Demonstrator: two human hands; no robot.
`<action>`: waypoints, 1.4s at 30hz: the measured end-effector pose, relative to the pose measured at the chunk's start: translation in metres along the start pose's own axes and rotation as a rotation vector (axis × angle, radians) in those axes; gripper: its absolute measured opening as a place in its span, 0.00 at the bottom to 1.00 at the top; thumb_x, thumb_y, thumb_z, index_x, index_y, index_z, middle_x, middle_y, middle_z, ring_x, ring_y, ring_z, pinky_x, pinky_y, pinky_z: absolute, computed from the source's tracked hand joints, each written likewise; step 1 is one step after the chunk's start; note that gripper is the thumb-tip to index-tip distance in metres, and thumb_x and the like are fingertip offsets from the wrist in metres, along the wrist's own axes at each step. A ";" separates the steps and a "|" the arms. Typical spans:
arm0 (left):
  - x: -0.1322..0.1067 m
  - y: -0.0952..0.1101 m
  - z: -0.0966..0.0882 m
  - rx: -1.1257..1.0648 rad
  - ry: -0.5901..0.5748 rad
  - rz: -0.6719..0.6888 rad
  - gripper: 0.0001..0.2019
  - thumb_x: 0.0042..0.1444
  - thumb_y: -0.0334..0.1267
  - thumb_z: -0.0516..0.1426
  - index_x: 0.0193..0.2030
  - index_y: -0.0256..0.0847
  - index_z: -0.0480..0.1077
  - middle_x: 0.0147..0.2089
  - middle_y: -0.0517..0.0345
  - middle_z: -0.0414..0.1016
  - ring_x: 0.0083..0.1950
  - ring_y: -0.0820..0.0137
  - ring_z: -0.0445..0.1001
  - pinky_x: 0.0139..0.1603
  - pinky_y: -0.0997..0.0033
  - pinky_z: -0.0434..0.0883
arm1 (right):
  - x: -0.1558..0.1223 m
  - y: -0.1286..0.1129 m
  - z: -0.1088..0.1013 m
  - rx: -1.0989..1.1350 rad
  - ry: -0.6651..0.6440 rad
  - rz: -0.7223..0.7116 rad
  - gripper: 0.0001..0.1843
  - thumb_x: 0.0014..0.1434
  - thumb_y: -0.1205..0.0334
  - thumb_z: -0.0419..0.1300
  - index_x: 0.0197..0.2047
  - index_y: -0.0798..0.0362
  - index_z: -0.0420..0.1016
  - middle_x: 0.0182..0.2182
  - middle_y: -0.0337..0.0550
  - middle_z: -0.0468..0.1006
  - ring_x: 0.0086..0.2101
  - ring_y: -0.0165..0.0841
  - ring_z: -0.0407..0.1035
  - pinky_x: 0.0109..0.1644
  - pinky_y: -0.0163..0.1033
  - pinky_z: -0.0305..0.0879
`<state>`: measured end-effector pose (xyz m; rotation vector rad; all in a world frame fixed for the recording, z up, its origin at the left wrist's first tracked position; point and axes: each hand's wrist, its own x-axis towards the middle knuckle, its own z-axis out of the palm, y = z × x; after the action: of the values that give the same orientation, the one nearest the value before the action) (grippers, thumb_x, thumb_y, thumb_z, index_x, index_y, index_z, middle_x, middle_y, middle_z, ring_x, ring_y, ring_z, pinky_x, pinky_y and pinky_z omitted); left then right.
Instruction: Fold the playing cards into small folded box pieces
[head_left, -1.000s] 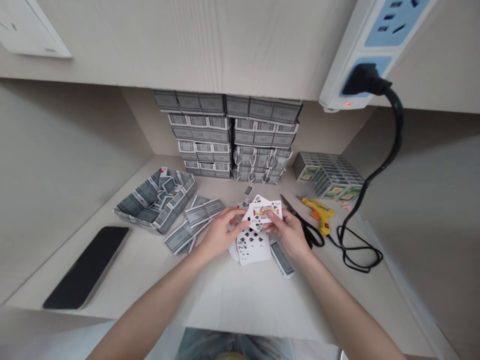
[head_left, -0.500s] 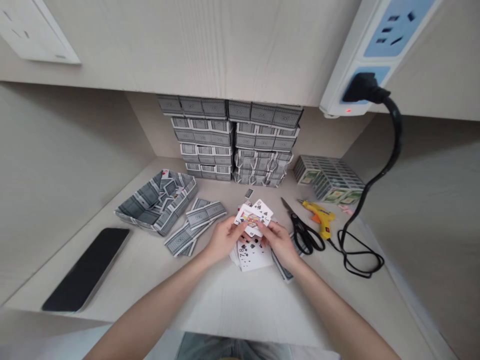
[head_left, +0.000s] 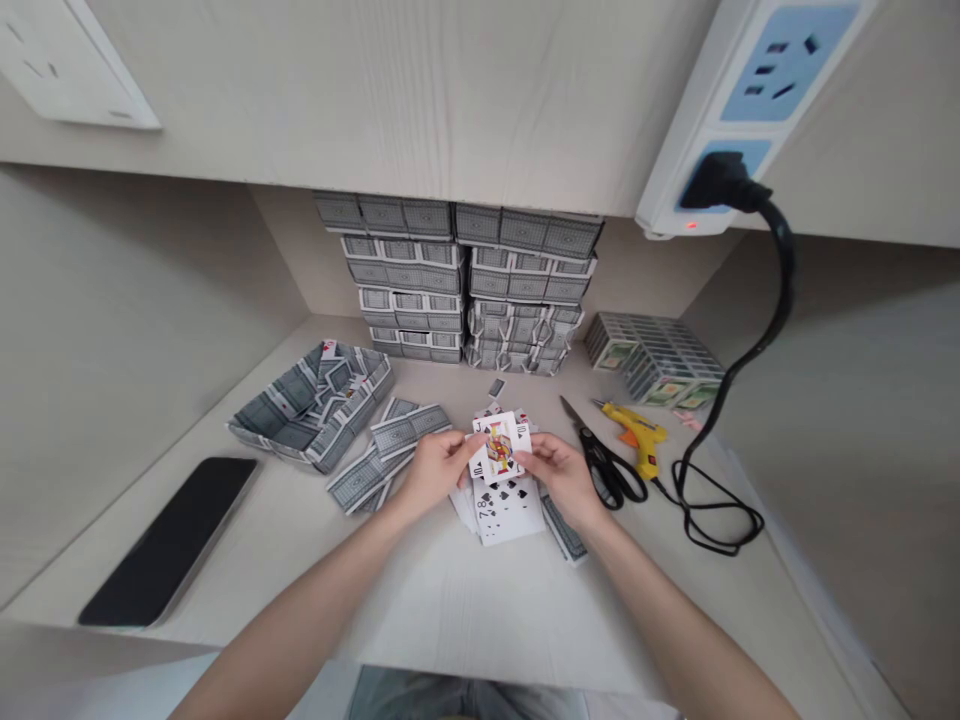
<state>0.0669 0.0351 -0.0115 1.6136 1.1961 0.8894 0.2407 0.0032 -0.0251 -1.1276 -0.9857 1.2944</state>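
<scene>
Two overlapping playing cards (head_left: 498, 447), a jack lying over a 10 of spades, are pinched between my hands above the desk. My left hand (head_left: 441, 468) grips their left edge, thumb on top. From the right, my right hand (head_left: 558, 472) holds them with its thumb on the lower right part. Beneath lies a loose pile of face-up cards (head_left: 510, 512), with spades showing on top. To the left is a crossed heap of folded card strips (head_left: 409, 430), backs up. Another card strip (head_left: 564, 532) lies partly under my right hand.
A card-built tray (head_left: 315, 455) holding pieces is at the left, near a black phone (head_left: 169, 540). Scissors (head_left: 609, 465) and a yellow glue gun (head_left: 637, 435) lie right, its cord looping. Stacked card boxes (head_left: 465, 280) stand behind; a power strip (head_left: 750, 110) hangs above.
The two cards, fanned crosswise at an angle before, now lie nearly aligned and more upright. Both hands have shifted slightly outward around them.
</scene>
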 end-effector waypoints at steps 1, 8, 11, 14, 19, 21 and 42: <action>0.000 -0.001 0.000 0.024 0.000 0.018 0.23 0.53 0.52 0.51 0.15 0.37 0.59 0.11 0.66 0.59 0.16 0.79 0.57 0.19 0.78 0.56 | 0.001 0.001 0.000 0.011 -0.007 0.002 0.16 0.40 0.54 0.68 0.31 0.53 0.72 0.28 0.41 0.79 0.27 0.32 0.70 0.33 0.37 0.66; 0.003 -0.005 0.002 0.015 -0.069 0.074 0.16 0.55 0.49 0.49 0.26 0.38 0.64 0.15 0.67 0.61 0.17 0.77 0.60 0.18 0.79 0.56 | 0.005 -0.005 0.001 0.059 -0.027 0.038 0.17 0.40 0.55 0.68 0.33 0.53 0.71 0.29 0.40 0.79 0.29 0.33 0.72 0.35 0.38 0.67; 0.008 0.003 0.002 -0.021 -0.074 0.070 0.16 0.54 0.49 0.50 0.27 0.37 0.65 0.14 0.67 0.62 0.17 0.77 0.61 0.19 0.79 0.57 | 0.010 -0.019 0.000 0.017 -0.017 0.039 0.18 0.41 0.54 0.67 0.34 0.54 0.72 0.29 0.42 0.80 0.28 0.34 0.73 0.33 0.38 0.68; 0.018 0.013 -0.001 -0.067 -0.102 0.050 0.16 0.52 0.48 0.52 0.27 0.36 0.67 0.14 0.66 0.62 0.16 0.78 0.59 0.18 0.79 0.56 | 0.018 -0.032 -0.002 -0.014 0.008 0.045 0.18 0.39 0.53 0.68 0.32 0.55 0.74 0.28 0.44 0.80 0.27 0.35 0.73 0.31 0.38 0.70; 0.037 0.018 -0.007 -0.259 -0.063 -0.092 0.15 0.46 0.46 0.58 0.30 0.33 0.69 0.15 0.66 0.63 0.16 0.80 0.57 0.18 0.79 0.55 | 0.031 -0.035 0.000 0.008 0.048 0.089 0.18 0.36 0.55 0.70 0.31 0.56 0.76 0.28 0.45 0.80 0.26 0.36 0.74 0.29 0.37 0.70; 0.039 0.016 -0.010 -0.272 -0.095 -0.106 0.16 0.44 0.46 0.60 0.29 0.33 0.70 0.15 0.65 0.63 0.17 0.80 0.57 0.18 0.79 0.55 | 0.032 -0.027 0.002 0.039 0.059 0.090 0.19 0.36 0.55 0.70 0.32 0.56 0.76 0.29 0.45 0.80 0.27 0.37 0.74 0.29 0.38 0.71; 0.036 -0.008 -0.019 -0.110 -0.176 -0.150 0.20 0.41 0.53 0.58 0.24 0.33 0.70 0.13 0.68 0.58 0.16 0.80 0.53 0.19 0.78 0.51 | 0.024 0.005 0.008 0.101 -0.007 0.145 0.17 0.38 0.55 0.69 0.31 0.56 0.77 0.29 0.45 0.81 0.28 0.36 0.75 0.33 0.38 0.72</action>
<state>0.0569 0.0752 -0.0120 1.4616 1.1097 0.6909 0.2332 0.0271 -0.0302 -1.1333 -0.8459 1.4488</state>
